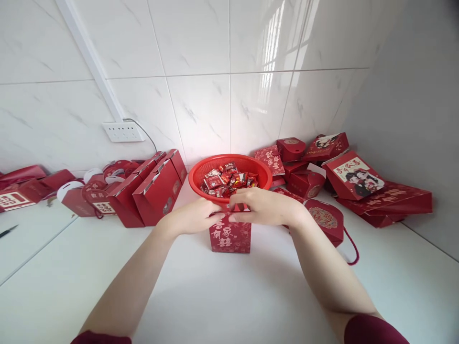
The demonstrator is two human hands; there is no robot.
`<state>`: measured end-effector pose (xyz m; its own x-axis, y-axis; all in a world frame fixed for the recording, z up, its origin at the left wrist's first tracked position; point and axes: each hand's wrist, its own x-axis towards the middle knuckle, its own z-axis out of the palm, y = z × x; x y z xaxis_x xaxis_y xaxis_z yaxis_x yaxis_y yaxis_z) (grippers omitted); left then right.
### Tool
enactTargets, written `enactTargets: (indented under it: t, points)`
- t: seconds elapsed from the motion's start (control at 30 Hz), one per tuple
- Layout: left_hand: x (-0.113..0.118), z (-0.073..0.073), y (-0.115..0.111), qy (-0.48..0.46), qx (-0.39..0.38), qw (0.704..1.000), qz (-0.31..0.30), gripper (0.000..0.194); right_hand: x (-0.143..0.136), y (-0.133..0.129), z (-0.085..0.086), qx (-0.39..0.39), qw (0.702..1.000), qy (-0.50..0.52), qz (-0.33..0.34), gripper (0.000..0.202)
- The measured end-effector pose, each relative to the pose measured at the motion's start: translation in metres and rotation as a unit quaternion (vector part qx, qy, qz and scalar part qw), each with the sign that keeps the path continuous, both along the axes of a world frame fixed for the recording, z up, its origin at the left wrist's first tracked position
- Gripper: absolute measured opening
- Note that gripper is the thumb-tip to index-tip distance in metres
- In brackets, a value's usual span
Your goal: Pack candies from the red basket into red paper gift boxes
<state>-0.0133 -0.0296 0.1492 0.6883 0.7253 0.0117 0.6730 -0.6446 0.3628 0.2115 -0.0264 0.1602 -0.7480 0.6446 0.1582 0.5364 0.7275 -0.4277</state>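
Note:
A red gift box (231, 239) with pale printed characters stands upright on the white table in front of me. My left hand (193, 216) grips its upper left edge, thumb on the front face. My right hand (267, 205) is at the top right, with its thumb on the front and its fingers curled over the upper edge. The box's top is mostly hidden under my fingers. Just behind it sits a red plastic basket (194, 174) holding many small wrapped sweets (229, 179).
Several red boxes (154, 191) stand in a row at the left, with more near the wall. Another pile of red boxes (358, 177) lies at the right, one with a cord handle (355, 246). A socket (124, 132) is on the tiled wall. A dark pen-like tip (7, 231) shows far left.

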Motion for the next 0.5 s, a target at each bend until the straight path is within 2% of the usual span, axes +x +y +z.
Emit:
enactTargets:
  t: [0.07,0.13,0.23,0.37,0.5]
  points:
    - [0.006,-0.005,-0.001,0.014,-0.039,0.999,0.000,0.024,0.003,-0.001,0.002,-0.023,0.999,0.005,-0.022,0.036]
    - [0.012,-0.009,-0.002,0.024,-0.057,0.998,0.021,0.026,0.006,0.001,0.001,-0.045,0.998,-0.016,-0.044,0.042]
    - [0.020,-0.010,-0.006,0.037,-0.053,0.997,0.042,0.025,0.008,0.007,-0.001,-0.078,0.995,-0.051,-0.033,0.036]
    - [0.022,-0.010,-0.008,0.062,-0.059,0.994,0.070,0.031,0.007,0.016,-0.005,-0.106,0.994,-0.036,0.003,0.024]
    - [0.021,-0.012,0.000,0.048,-0.057,0.996,0.048,0.039,0.003,0.021,-0.009,-0.095,0.995,-0.019,-0.014,0.021]
